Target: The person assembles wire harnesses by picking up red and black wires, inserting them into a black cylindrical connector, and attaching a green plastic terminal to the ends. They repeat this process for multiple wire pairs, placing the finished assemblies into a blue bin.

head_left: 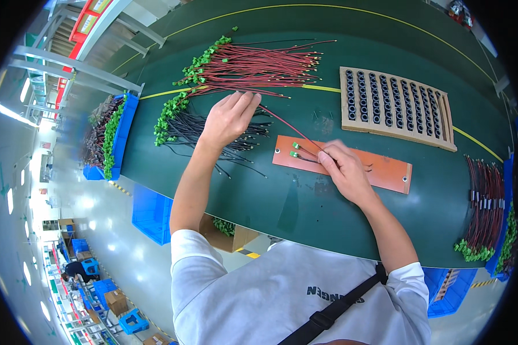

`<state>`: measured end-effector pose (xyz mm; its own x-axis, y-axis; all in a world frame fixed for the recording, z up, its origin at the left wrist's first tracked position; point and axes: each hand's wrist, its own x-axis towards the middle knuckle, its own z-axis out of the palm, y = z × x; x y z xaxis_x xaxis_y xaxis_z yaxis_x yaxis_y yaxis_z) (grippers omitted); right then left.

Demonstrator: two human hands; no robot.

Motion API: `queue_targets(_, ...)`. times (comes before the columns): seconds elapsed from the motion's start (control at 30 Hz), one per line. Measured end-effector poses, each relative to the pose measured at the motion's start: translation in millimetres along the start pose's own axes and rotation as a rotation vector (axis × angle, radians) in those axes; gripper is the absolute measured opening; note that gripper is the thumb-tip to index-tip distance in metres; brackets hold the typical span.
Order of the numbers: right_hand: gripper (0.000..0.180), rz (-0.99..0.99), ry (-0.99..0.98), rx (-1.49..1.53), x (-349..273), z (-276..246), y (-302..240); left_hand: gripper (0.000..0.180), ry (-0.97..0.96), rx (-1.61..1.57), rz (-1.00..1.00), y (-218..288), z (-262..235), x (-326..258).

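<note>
A red wire point(288, 124) runs slantwise between my two hands. My left hand point(229, 119) is closed on its far end, over the bundles; whatever sits at that end is hidden in my fingers. The thumb and fingers of my right hand point(346, 172) pinch the other end above an orange board point(388, 172); part of this hand is slightly blurred. Two small green connectors point(294, 154) with dark and red wires lie on the board, left of my right hand. Dark wire tips show beyond that hand.
Red wires point(265, 66) with green connectors spread across the far table, black wires point(213, 129) nearer. A tan rack point(397, 103) of black round pieces stands at right. Blue bins point(128, 132) of wires flank the table; another blue bin point(152, 215) and a cardboard box point(227, 234) sit below its edge.
</note>
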<state>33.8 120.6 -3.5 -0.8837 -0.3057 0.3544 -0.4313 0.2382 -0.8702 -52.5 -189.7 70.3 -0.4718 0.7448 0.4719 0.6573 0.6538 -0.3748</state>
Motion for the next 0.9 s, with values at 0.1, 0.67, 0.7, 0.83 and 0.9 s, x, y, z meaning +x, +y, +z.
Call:
queue_targets(0.1, 0.02, -0.01, 0.005, -0.087, 0, -2, -2, 0.038, -0.084, -0.124, -0.082, 1, -5, -1)
queue_targets(0.67, 0.021, 0.601, 0.02, 0.539, 14, -10, -2, 0.017, -0.05, -1.928, -1.088, 129, -17, 17)
queue_targets(0.7, 0.019, 0.609, 0.024, 0.551, 14, -9, -3, 0.016, -0.011, -1.916, -1.086, 137, -11, 15)
queue_targets(0.83, 0.018, 0.615, 0.016, 0.545, 15, -12, -2, 0.014, 0.081, -1.866, -1.107, 144, -4, 19)
queue_targets(0.9, 0.019, 0.613, 0.013, 0.555, 15, -12, -1, 0.014, 0.124, -1.851, -1.104, 146, -3, 20)
